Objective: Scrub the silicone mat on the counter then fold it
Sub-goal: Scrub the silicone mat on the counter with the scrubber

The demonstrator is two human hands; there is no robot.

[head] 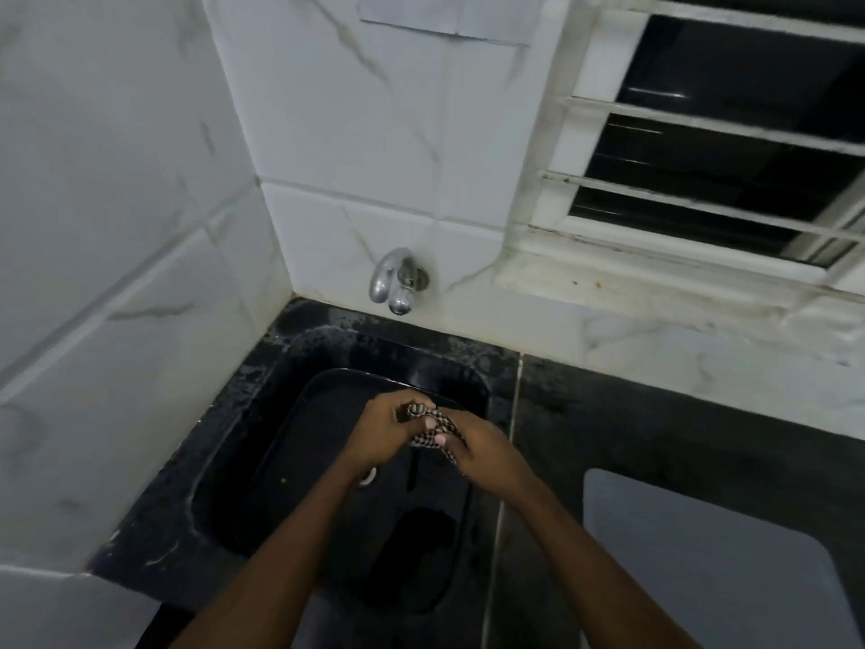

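A grey silicone mat point(711, 564) lies flat on the black counter point(655, 428) at the lower right, partly cut off by the frame edge. Over the black sink point(262, 442) both hands bunch up a small checked cloth point(433, 426). My left hand point(381, 430) grips its left end with curled fingers. My right hand point(487, 449) grips its right end, thumb across the cloth. Both hands are well to the left of the mat and do not touch it.
A chrome tap point(398, 281) juts from the white tiled wall above the sink, with no water running. The sink drain point(370, 475) shows just below my left wrist. A barred window point(730, 147) sits above the counter at the upper right. Tiled wall closes the left side.
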